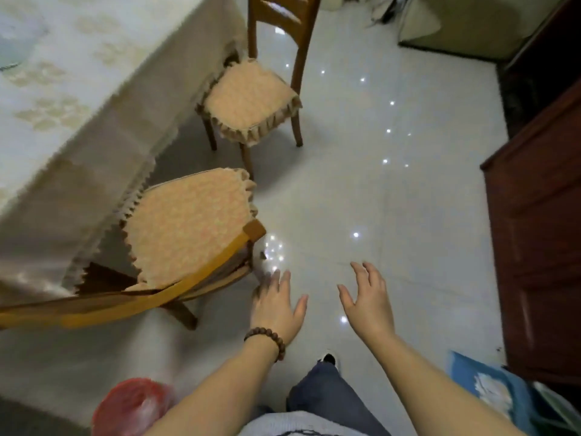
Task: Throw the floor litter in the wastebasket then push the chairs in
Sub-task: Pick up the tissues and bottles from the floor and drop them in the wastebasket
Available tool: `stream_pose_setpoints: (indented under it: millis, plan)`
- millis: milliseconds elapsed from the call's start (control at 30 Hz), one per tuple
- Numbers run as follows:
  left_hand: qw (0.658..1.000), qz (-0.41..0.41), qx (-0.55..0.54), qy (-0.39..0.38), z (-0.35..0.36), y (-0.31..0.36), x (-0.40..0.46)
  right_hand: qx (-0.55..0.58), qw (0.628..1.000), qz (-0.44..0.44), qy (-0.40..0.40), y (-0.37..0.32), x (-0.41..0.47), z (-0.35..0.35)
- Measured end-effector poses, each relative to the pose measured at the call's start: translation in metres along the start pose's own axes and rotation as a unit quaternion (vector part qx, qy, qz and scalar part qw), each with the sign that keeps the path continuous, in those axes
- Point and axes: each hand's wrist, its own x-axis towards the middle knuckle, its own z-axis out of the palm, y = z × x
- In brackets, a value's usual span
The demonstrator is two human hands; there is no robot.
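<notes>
The pale tiled floor (393, 199) is filling most of the view, shining with small spots of reflected light. Along the left side the desk (47, 105) is standing under a beige patterned cloth whose fringed edge is hanging down beside the seats. On the right a dark red-brown cabinet (540, 247) is standing against the edge of the view.

2 wooden chairs are sitting out from the desk. The near chair (185, 228) is angled with its cushioned seat partly under the cloth fringe and its curved yellow-brown back rail running toward the lower left. The far chair (251, 102) is standing upright further up, its frilled cushion facing the desk and its slatted back toward the open floor.

At the bottom left the wastebasket (132, 407), lined in red, is showing only in part and blurred, just left of the left forearm.

The left hand (276, 306), wearing a brown bead bracelet (267, 339) at the wrist, is reaching forward with fingers spread and holding nothing; its fingertips are lying just beside the near chair's right rear corner, and contact cannot be told. The right hand (367, 300) is hovering apart to the right over bare floor, fingers loosely spread, empty, well away from both chairs.

A small dark speck (262, 254) is lying on the floor by the near chair's corner post, just above the left hand; it is too small to identify.
</notes>
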Motion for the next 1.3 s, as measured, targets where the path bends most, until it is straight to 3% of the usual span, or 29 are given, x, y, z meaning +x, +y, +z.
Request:
stream_pose_setpoints:
  millis: [267,567,967,1300]
  plan:
    - [0.993,0.099,0.059,0.032,0.009,0.163,0.111,0.017,0.993,0.072,0.092,0.095,0.102,-0.110]
    - [0.991,0.108,0.059,0.061,-0.015,0.252,0.242,0.032,0.989,0.062,0.128,0.121,0.237,-0.158]
    - [0.993,0.057,0.046,0.093,-0.105,0.357,0.545,0.010,0.994,0.047,0.099,0.120,0.580,-0.225]
    - [0.992,0.032,0.037,0.115,-0.183,0.440,0.737,0.014,0.995,0.006,0.102,0.097,0.815,-0.290]
